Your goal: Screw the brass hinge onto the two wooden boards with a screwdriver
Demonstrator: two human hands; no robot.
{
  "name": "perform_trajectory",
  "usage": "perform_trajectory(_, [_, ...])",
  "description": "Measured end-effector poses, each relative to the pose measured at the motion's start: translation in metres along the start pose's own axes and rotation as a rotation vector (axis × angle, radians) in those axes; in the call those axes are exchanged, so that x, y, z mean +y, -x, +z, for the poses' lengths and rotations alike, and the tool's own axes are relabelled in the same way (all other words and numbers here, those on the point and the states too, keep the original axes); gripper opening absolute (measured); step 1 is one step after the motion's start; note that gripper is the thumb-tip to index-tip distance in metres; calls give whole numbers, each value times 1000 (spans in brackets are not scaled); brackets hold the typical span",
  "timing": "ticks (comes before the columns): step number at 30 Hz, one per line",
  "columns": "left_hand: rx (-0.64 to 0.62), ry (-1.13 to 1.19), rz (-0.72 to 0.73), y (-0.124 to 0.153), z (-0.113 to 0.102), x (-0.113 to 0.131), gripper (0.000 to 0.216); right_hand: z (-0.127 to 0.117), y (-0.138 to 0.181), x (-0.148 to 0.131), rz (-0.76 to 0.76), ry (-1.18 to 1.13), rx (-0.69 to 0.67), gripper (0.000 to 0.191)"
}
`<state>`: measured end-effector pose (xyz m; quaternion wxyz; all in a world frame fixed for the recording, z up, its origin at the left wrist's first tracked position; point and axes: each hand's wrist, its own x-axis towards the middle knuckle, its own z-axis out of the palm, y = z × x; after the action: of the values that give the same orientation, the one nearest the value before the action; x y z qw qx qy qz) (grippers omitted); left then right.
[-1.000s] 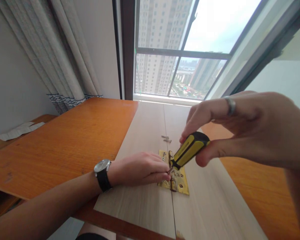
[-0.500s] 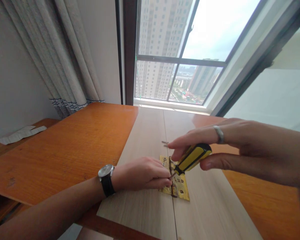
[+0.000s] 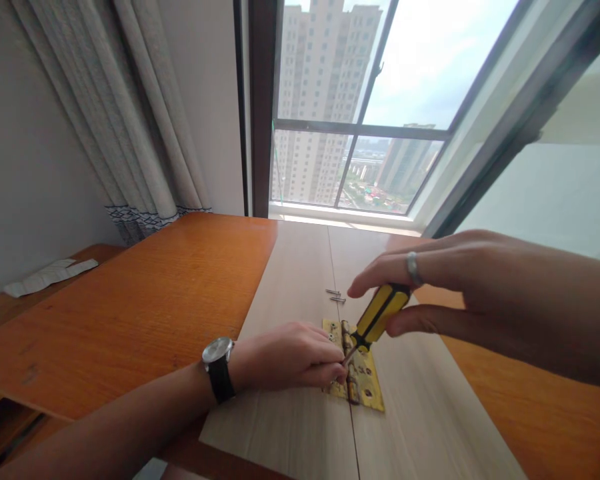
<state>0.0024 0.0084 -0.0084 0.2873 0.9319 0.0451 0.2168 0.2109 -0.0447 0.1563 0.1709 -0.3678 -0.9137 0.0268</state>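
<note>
A brass hinge [image 3: 363, 383] lies across the seam between two pale wood panels [image 3: 290, 313] on an orange wooden table [image 3: 145, 307]. My left hand [image 3: 287, 357], with a watch on its wrist, rests on the hinge's left leaf, fingers pinched together at the screwdriver's tip; what they pinch is hidden. My right hand [image 3: 440, 287], wearing a ring, grips the yellow-and-black handle of a screwdriver [image 3: 375, 317] between thumb and fingers. The tool tilts down and left onto the hinge. Loose screws [image 3: 335, 295] lie on the panel just beyond the hinge.
A window sill and large window stand at the table's far edge. Grey curtains [image 3: 130, 133] hang at the back left. A white paper strip [image 3: 50, 275] lies on a lower ledge at the far left. The table's near edge runs below my left forearm.
My right hand's fingers have shifted round the screwdriver handle, thumb and forefinger changing position. The left hand stays pinched at the tip. The view has tilted slightly.
</note>
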Motion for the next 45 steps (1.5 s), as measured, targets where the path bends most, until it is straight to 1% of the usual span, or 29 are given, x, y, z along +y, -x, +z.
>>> perform_trajectory(3, [2, -20, 8, 0, -1, 1, 30, -3, -3, -1, 4, 46, -62, 25])
perform_trajectory(5, [4, -18, 17, 0, -1, 2, 29, -5, -4, -2, -31, 60, -31, 25])
perform_trajectory(9, [-7, -26, 3, 0, -3, 4, 28, -8, -5, -2, -118, 75, -4, 21])
perform_trajectory(12, [-6, -43, 2, 0, -3, 5, 29, -8, -7, -2, -147, 123, 26, 19])
perform_trajectory(14, [-10, -33, -1, 0, -3, 5, 28, -7, -10, -5, -124, 170, -1, 15])
perform_trajectory(15, [-12, -22, -2, 0, -3, 5, 27, -7, -12, -7, -90, 195, -29, 15])
perform_trajectory(18, [-13, 16, -2, 1, -3, 7, 23, -6, -18, -13, 10, 246, -46, 18])
perform_trajectory(20, [8, 8, -33, 1, -3, 7, 20, -6, -18, -15, 15, 229, -45, 15])
perform_trajectory(22, [21, -18, -67, 2, -3, 7, 18, -8, -15, -14, -18, 184, -33, 8])
perform_trajectory(23, [20, -30, -74, 2, -4, 7, 18, -8, -13, -13, -38, 159, -20, 8])
perform_trajectory(27, [-1, -24, -32, 1, -4, 4, 22, -11, -3, -9, -89, 95, 7, 20])
perform_trajectory(31, [13, -9, 2, 1, -5, 3, 24, -11, 0, -8, -140, 108, 14, 20])
perform_trajectory(36, [31, -13, 14, 1, -4, 4, 20, -9, -5, -9, -195, 165, 69, 16])
perform_trajectory(37, [28, -10, 11, 1, -5, 5, 19, -8, -7, -10, -193, 164, 61, 17])
perform_trajectory(39, [14, 2, 6, 1, -5, 6, 18, -7, -10, -13, -141, 177, 17, 22])
perform_trajectory(41, [9, -7, -8, 1, -5, 9, 21, -6, -13, -16, -54, 205, -24, 29])
perform_trajectory(43, [26, -38, -27, 2, -5, 11, 26, -4, -13, -17, 10, 213, -40, 37])
perform_trajectory(45, [28, -52, -44, 2, -5, 12, 29, -1, -13, -16, 38, 206, -37, 43])
